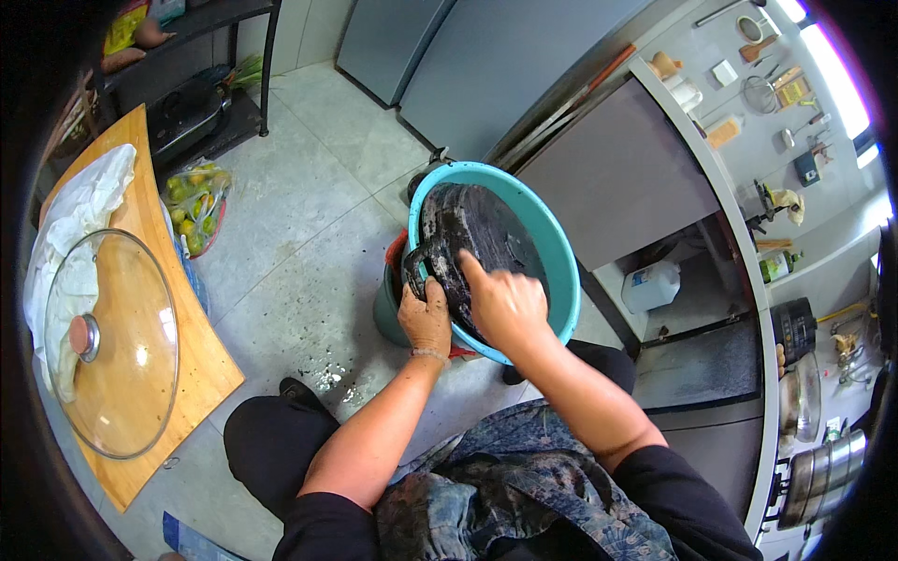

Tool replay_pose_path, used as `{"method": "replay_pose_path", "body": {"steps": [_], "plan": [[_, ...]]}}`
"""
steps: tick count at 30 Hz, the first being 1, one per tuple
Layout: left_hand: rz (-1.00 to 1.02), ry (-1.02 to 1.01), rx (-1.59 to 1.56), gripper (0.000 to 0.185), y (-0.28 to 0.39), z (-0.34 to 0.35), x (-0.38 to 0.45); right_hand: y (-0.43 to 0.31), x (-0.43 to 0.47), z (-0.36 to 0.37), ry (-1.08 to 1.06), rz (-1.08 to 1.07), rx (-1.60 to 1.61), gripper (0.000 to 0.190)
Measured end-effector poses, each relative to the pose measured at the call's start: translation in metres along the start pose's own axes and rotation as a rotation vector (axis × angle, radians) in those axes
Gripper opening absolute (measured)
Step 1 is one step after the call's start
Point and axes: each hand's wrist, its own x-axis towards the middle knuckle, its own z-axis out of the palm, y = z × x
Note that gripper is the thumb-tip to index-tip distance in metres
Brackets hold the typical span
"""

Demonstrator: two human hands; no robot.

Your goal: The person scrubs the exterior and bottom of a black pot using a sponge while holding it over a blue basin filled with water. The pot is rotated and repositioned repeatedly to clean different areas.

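A teal plastic basin or bucket stands between my knees. Propped inside it, against the near-left rim, is a wet, blackened piece of cookware, perhaps a wok, streaked grey and dark. Its loop-shaped handle overhangs the rim. My left hand grips this handle, thumb on top. Over the dark surface, my right hand is curled with its index finger extended onto it. Whether anything lies under those curled fingers is hidden. Dark liquid appears to fill part of the basin.
A green bin with a red liner stands partly under the basin. Left is a wooden board bearing a glass lid. A bag of green fruit lies on the wet, speckled floor. Right stands an open cabinet holding a plastic jug.
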Motion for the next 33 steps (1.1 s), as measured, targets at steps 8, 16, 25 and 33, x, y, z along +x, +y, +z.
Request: {"method": "replay_pose_path", "body": {"steps": [8, 16, 25, 33], "plan": [[0.033, -0.048, -0.055, 0.039, 0.0, 0.005, -0.007, 0.005, 0.012, 0.008, 0.015, 0.058, 0.033, 0.047], [-0.007, -0.033, -0.009, 0.044, 0.001, -0.001, -0.007, 0.003, -0.047, 0.002, -0.054, 0.066, -0.014, 0.048], [0.0, -0.038, -0.055, 0.045, 0.0, 0.008, 0.01, 0.008, -0.03, 0.013, 0.005, 0.05, 0.015, 0.045], [0.098, 0.003, -0.02, 0.042, -0.016, 0.01, 0.015, 0.002, -0.034, 0.005, -0.078, 0.112, 0.07, 0.046]]}}
